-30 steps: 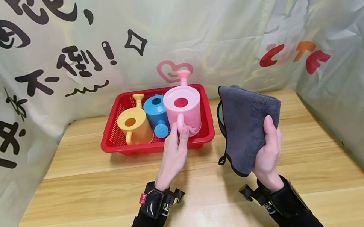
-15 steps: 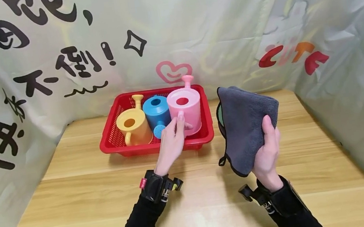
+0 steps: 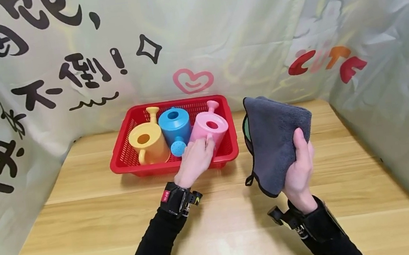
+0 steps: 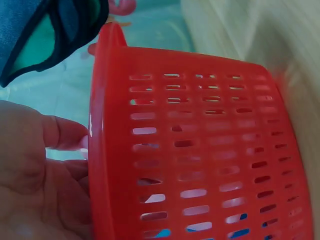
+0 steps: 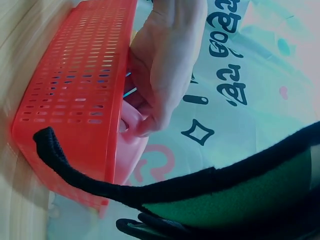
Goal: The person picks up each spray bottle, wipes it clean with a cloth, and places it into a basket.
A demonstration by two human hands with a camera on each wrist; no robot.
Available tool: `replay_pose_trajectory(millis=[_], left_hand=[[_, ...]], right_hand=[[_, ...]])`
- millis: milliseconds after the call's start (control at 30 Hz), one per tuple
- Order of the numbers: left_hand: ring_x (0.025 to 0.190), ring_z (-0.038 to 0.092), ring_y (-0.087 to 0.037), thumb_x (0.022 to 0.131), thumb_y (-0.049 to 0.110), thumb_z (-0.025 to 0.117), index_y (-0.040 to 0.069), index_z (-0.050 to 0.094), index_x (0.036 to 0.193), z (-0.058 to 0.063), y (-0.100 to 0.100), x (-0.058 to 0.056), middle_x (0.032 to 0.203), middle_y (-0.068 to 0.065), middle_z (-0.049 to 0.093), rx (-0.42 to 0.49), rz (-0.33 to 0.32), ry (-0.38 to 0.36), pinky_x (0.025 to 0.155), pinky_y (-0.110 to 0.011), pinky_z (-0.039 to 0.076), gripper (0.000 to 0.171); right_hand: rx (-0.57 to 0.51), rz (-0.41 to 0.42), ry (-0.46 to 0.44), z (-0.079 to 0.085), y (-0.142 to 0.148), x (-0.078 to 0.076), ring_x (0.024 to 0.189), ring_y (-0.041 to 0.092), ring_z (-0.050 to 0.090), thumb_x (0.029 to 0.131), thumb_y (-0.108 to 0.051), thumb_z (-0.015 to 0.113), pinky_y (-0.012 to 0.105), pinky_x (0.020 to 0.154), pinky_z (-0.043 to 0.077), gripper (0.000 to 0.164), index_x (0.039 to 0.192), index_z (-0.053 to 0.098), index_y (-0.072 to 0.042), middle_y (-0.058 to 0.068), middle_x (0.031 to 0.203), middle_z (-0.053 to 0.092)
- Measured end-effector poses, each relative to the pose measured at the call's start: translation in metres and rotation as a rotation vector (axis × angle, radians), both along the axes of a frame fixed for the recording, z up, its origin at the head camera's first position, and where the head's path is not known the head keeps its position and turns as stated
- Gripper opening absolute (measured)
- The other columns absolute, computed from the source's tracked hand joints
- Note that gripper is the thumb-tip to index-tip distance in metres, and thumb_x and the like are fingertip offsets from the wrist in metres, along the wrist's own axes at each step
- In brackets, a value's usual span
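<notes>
My left hand point(image 3: 195, 160) reaches over the basket's front rim and grips the handle of a pink watering can point(image 3: 199, 130). That can leans in the right end of the red basket point(image 3: 140, 169), its spout toward the back right corner. The right wrist view shows thumb and fingers point(image 5: 150, 120) at the pink handle; the basket wall point(image 4: 150, 62) hides most of the can in the left wrist view. To the right of the basket, my right hand point(image 3: 299, 171) holds a folded grey towel point(image 3: 279, 139) with a green underside point(image 5: 240, 190) and black edging, raised over the table.
A yellow watering can point(image 3: 155, 146) stands at the basket's left, with a blue watering can point(image 3: 175, 124) in the middle, its rose facing front. The wooden table point(image 3: 105, 224) reaches to a printed cloth backdrop point(image 3: 254, 32) behind and at both sides.
The pink watering can has gone down into the basket and tipped to the right. My left hand followed it, turning knuckles up. The right hand and towel stay nearly still.
</notes>
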State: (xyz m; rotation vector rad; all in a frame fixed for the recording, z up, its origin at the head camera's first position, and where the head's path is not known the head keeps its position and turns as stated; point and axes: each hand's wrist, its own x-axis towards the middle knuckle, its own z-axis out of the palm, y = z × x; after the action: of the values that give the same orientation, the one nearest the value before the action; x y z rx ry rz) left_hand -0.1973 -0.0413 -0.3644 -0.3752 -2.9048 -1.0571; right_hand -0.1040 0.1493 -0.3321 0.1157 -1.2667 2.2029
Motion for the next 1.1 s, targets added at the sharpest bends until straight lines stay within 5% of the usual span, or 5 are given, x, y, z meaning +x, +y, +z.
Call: replay_pose_trajectory(millis=[367,567,767,900,1100], left_hand=[[0.058,0.054,-0.02,0.105,0.03,0.048,0.011,0.056,0.074,0.003,0.001,0.0,0.062,-0.006,0.054,-0.164,0.007,-0.053,0.05,-0.026,0.039,0.037],[0.055,0.051,-0.016,0.1,0.025,0.06,0.01,0.061,0.08,0.006,-0.007,0.016,0.059,-0.001,0.054,-0.098,0.042,0.099,0.054,-0.024,0.043,0.025],[0.073,0.063,-0.017,0.098,0.017,0.063,0.009,0.073,0.106,0.013,-0.037,0.039,0.078,-0.002,0.071,0.056,-0.018,0.327,0.069,-0.031,0.056,0.015],[0.094,0.069,-0.025,0.096,0.012,0.064,0.006,0.072,0.111,0.015,-0.068,0.042,0.103,-0.009,0.076,0.065,0.008,0.414,0.087,-0.041,0.057,0.018],[0.11,0.063,-0.034,0.096,0.01,0.062,0.003,0.068,0.117,0.012,-0.107,0.04,0.115,-0.016,0.071,0.055,0.072,0.368,0.097,-0.05,0.051,0.022]], right_hand=[[0.089,-0.031,-0.038,-0.006,0.019,-0.013,0.079,0.012,0.068,0.105,-0.033,0.046,0.023,0.073,0.056,0.033,0.112,0.063,-0.005,0.002,0.094,0.069],[0.18,-0.092,-0.156,-0.011,0.059,-0.033,0.071,0.008,0.063,0.105,-0.03,0.048,0.02,0.068,0.051,0.027,0.103,0.066,-0.011,-0.002,0.085,0.065],[0.539,-0.222,-0.329,-0.018,0.114,-0.06,0.079,0.003,0.057,0.106,-0.032,0.045,0.015,0.074,0.043,0.022,0.109,0.064,-0.021,-0.008,0.09,0.06],[0.919,-0.299,-0.405,-0.026,0.137,-0.067,0.099,0.026,0.06,0.107,-0.034,0.04,0.032,0.089,0.044,0.039,0.129,0.059,-0.008,0.017,0.109,0.064],[1.464,-0.077,-0.518,-0.044,0.133,-0.069,0.127,0.062,0.045,0.109,-0.041,0.027,0.073,0.101,0.037,0.059,0.156,0.03,-0.004,0.038,0.146,0.044]])
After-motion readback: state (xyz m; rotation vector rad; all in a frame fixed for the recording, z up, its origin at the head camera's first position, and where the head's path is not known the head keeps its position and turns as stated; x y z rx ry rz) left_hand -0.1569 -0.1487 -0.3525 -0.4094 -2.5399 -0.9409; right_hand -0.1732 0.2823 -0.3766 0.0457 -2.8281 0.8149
